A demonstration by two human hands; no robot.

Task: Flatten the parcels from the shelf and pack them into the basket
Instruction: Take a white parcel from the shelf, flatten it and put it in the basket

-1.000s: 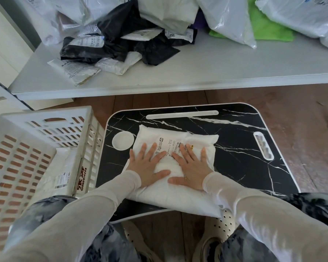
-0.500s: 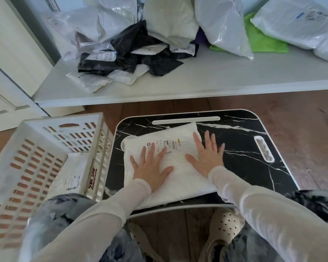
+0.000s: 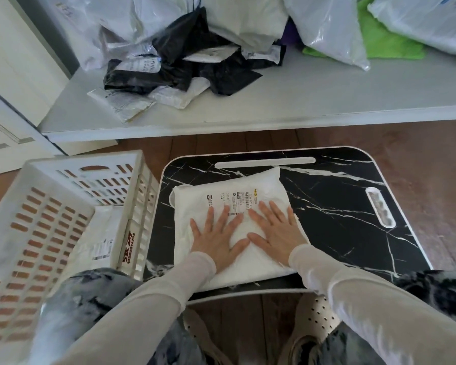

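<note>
Pressure is making the main risk here: the left hand (image 3: 216,241) and the right hand (image 3: 274,233) are both lying flat on the near half of the white parcel (image 3: 192,206), fingers straight and spread, gripping nothing, thumbs almost meeting around a soft bulge. The parcel is sitting on the black marbled lap table (image 3: 340,219), its near edge reaching close to the table's front rim. Pushing down there is probably driving trapped air toward the far end, so the bag may be puffing up again once the palms are lifting, and pressing harder could be straining a seam. Leaning weight on the front of this small table could also be tipping it, or sliding the slick bag off toward the knees. Counting: two hands are working, one parcel is being flattened, and one flat packed parcel (image 3: 98,238) is lying in the single white basket (image 3: 63,206) just left of the table. A heap is waiting on the shelf (image 3: 300,101), showing at least two black bags (image 3: 148,75) and several pale bags (image 3: 327,27), overlapping too much for an exact count.
</note>
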